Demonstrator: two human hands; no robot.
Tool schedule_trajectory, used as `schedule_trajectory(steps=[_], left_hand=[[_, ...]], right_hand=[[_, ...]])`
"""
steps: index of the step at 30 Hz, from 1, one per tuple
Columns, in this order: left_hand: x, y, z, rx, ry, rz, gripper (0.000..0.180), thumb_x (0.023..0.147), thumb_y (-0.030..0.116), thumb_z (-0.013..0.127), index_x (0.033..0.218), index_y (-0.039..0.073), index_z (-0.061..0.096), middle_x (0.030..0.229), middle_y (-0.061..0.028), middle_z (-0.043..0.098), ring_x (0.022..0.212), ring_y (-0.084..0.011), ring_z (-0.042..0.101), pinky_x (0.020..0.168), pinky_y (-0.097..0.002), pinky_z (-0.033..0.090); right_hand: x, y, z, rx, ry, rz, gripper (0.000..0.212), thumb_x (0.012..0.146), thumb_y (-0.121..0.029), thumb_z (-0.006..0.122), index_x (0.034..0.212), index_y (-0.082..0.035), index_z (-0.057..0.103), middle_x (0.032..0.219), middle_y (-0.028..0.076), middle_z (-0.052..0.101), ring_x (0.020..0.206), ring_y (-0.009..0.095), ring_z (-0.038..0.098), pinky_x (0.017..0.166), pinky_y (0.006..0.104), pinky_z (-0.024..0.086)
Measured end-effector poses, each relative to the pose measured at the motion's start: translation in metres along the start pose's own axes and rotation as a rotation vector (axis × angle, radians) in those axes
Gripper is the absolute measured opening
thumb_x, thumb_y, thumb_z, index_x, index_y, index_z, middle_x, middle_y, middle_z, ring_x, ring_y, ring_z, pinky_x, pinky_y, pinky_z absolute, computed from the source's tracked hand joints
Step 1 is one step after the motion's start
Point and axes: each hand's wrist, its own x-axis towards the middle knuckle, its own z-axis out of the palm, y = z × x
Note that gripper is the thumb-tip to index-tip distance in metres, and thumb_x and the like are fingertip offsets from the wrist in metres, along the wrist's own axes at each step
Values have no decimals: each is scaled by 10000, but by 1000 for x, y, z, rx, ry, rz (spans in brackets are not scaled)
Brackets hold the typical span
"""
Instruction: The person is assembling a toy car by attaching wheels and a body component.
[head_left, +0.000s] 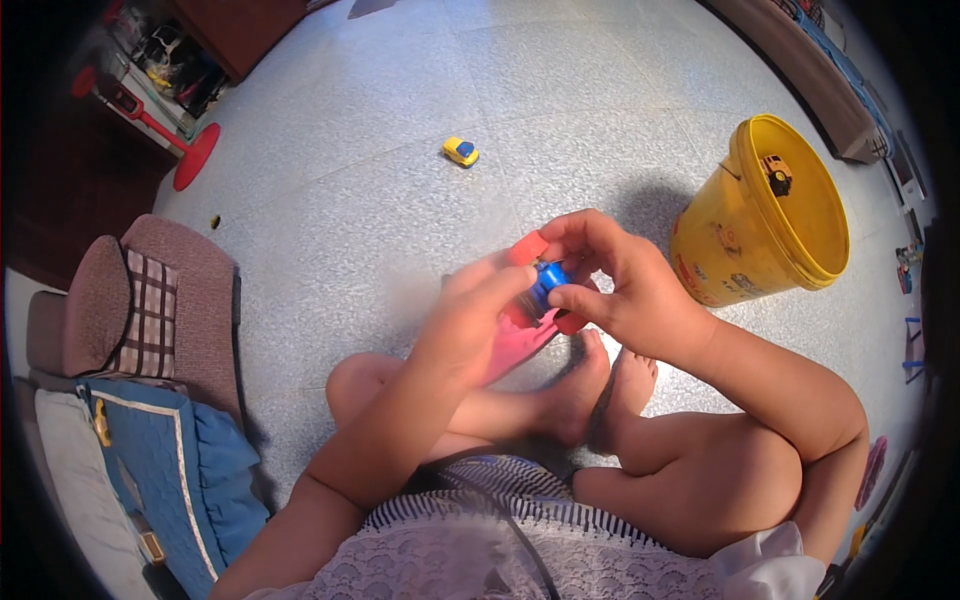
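Note:
In front of my crossed legs, both hands meet around a small blue toy [549, 281] with reddish end pieces. My left hand [458, 322] grips its near left side, the thumb pressed along it. From the other side, the bent fingers and thumb of my right hand [645, 290] close on the blue part. The fingers cover much of the toy, so its exact kind cannot be told. A soft-looking pink piece [512, 350] shows under my left hand; whether it joins the toy is hidden.
A small yellow toy car [460, 152] with blue windows sits farther out on the speckled floor. At right stands a yellow bucket [720, 245] with a toy vehicle [776, 174] inside. A brown cushioned seat [195, 320] and a red-based stand [198, 157] are at left.

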Motion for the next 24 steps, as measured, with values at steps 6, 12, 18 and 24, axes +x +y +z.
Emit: schedule_trajectory(steps=[6, 12, 18, 24], left_hand=[[4, -10, -4, 34, 32, 71, 449, 1038, 153, 524, 1433, -61, 503, 1332, -169, 612, 1170, -245, 653, 989, -385, 555], [4, -9, -9, 12, 81, 81, 433, 1021, 138, 584, 1410, -41, 521, 1301, -151, 631, 1174, -240, 652, 983, -385, 553], [2, -9, -13, 422, 44, -4, 353, 955, 73, 682, 1292, -21, 631, 1180, -65, 665, 1040, -139, 662, 854, -272, 531], [1, 7, -11, 497, -14, -50, 355, 955, 61, 671, 1296, -34, 634, 1244, -76, 643, 1133, -143, 628, 948, -284, 504]], right_hand=[[1, 12, -1, -66, -3, -17, 447, 892, 1, 705, 1303, -45, 538, 1135, 166, 708, 862, 226, 749, 767, 350, 616], [2, 13, -2, 30, -39, -11, 405, 909, 8, 680, 1288, -46, 545, 1123, 170, 711, 798, 220, 754, 761, 341, 617], [3, 3, -12, -88, -105, 54, 371, 1021, -171, 667, 1385, -105, 642, 1115, 73, 712, 1031, 181, 660, 859, 362, 551], [2, 8, -17, -216, -146, -8, 278, 1025, -197, 669, 1249, -38, 711, 1060, 68, 736, 990, 151, 656, 872, 341, 542]])
